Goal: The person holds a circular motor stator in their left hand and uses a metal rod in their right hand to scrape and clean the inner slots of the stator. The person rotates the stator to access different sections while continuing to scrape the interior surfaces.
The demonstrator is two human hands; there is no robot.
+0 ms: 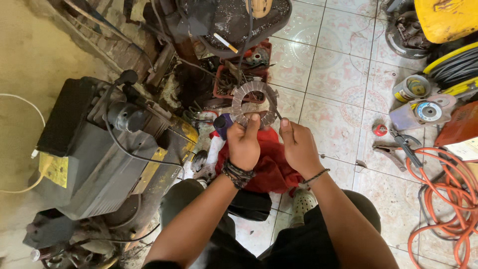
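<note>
Above the red cloth (271, 167), left fingers (253, 124) pinch the toothed ring (249, 102) upright for inspection; right hand (297, 147) fingers grip a thin tool (278, 113) at its rim

Yellow rectangular label (54, 169) on side of grey machine (94, 164) at left, lower corner, print too small to tell. Round label (428, 111), blue and white, on disc lying atop pale grey box (406, 118) at right, on tiled floor (338, 69). Round tin (412, 88) just behind it, yellow-green label on top. White paper sheet (465, 148) with print at right edge, under orange case (460, 125).
</note>
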